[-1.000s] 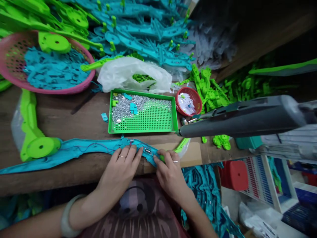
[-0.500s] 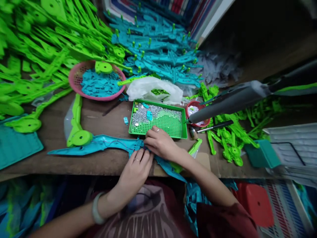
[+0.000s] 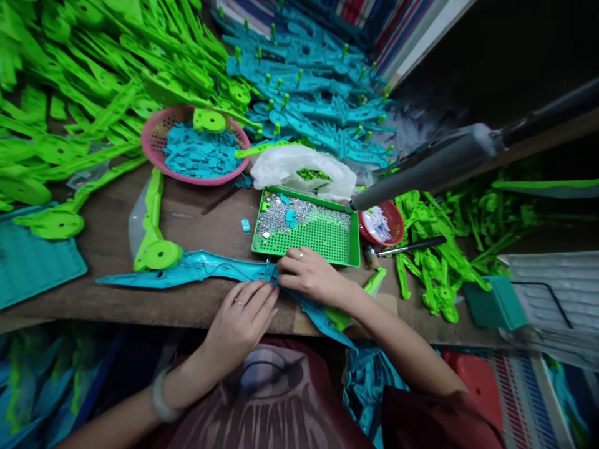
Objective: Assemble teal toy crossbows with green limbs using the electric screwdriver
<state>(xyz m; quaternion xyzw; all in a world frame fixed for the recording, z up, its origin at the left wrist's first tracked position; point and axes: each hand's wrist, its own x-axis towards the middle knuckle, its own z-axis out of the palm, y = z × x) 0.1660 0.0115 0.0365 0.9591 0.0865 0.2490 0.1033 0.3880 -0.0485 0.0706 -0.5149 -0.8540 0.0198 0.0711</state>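
Observation:
A long blue plastic shell (image 3: 187, 272) lies along the front of the table, with a thin dark red wire running inside its left half. At its middle, the bent fingers of my left hand (image 3: 246, 315) rest together on the near edge. My right hand (image 3: 312, 278) is closed over the centre, its fingertips pressed in close to the left ones. Whatever those right fingers pinch is hidden. A green lever-like piece with a round end (image 3: 161, 254) overlaps the shell on the left. On the right, another green piece (image 3: 339, 318) shows partly under my right forearm.
Behind my hands sits a green perforated tray (image 3: 327, 246) of small metal screws. A pink basket (image 3: 152, 140) of blue bits, a white plastic bag (image 3: 276, 165) and a red basket (image 3: 397, 227) stand around it. A grey screwdriver-like tool (image 3: 402, 178) slants in from the right. A brush (image 3: 407, 247) lies below.
The view has shifted slightly. My left hand has drawn a little left and toward me along the shell, while the right stays at its centre. The hanging grey tool has moved left.

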